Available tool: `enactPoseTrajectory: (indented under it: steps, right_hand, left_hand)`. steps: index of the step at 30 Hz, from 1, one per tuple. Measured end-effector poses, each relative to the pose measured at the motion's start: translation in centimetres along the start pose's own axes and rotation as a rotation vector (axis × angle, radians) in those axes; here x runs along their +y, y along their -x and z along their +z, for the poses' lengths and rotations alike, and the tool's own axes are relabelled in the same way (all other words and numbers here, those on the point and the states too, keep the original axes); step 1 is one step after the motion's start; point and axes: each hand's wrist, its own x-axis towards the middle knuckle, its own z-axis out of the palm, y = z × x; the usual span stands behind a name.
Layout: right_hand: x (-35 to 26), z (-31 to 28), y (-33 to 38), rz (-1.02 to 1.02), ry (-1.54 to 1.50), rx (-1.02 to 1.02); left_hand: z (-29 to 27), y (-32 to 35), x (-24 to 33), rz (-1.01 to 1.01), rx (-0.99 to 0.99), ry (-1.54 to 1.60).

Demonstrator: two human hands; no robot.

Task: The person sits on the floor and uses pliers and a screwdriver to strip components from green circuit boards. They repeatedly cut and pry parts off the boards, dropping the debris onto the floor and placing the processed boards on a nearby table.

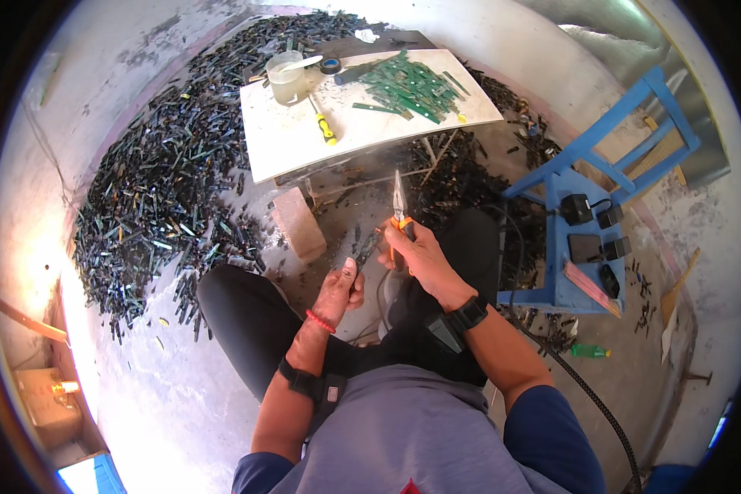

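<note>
Head view: your left hand (337,290) pinches a dark narrow piece (365,249) over your lap, on the near side of the white table (278,151). Your right hand (420,253) wraps the orange-handled pliers (399,206), nose pointing far; whether its fingertips also touch the piece, I cannot tell. To work it cleanly, you'd likely do best gripping firmly, well back from the pliers' bite, and squeezing gradually.
</note>
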Motion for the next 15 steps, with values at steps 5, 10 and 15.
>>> enactPoseTrajectory:
  steps: [5,10,15]
  right_hand:
    - [4.1,-1.8,0.5,-0.081,0.438,0.000]
    - [1.2,-0.6,4.8,-0.062,1.114,-0.052]
    - [0.4,-0.8,5.3,-0.013,1.280,-0.164]
  left_hand:
    - [-0.2,-0.1,0.1,0.021,0.097,-0.029]
    - [-0.5,-0.3,-0.3,0.065,0.206,-0.109]
    - [-0.2,-0.4,-0.3,0.128,0.208,-0.183]
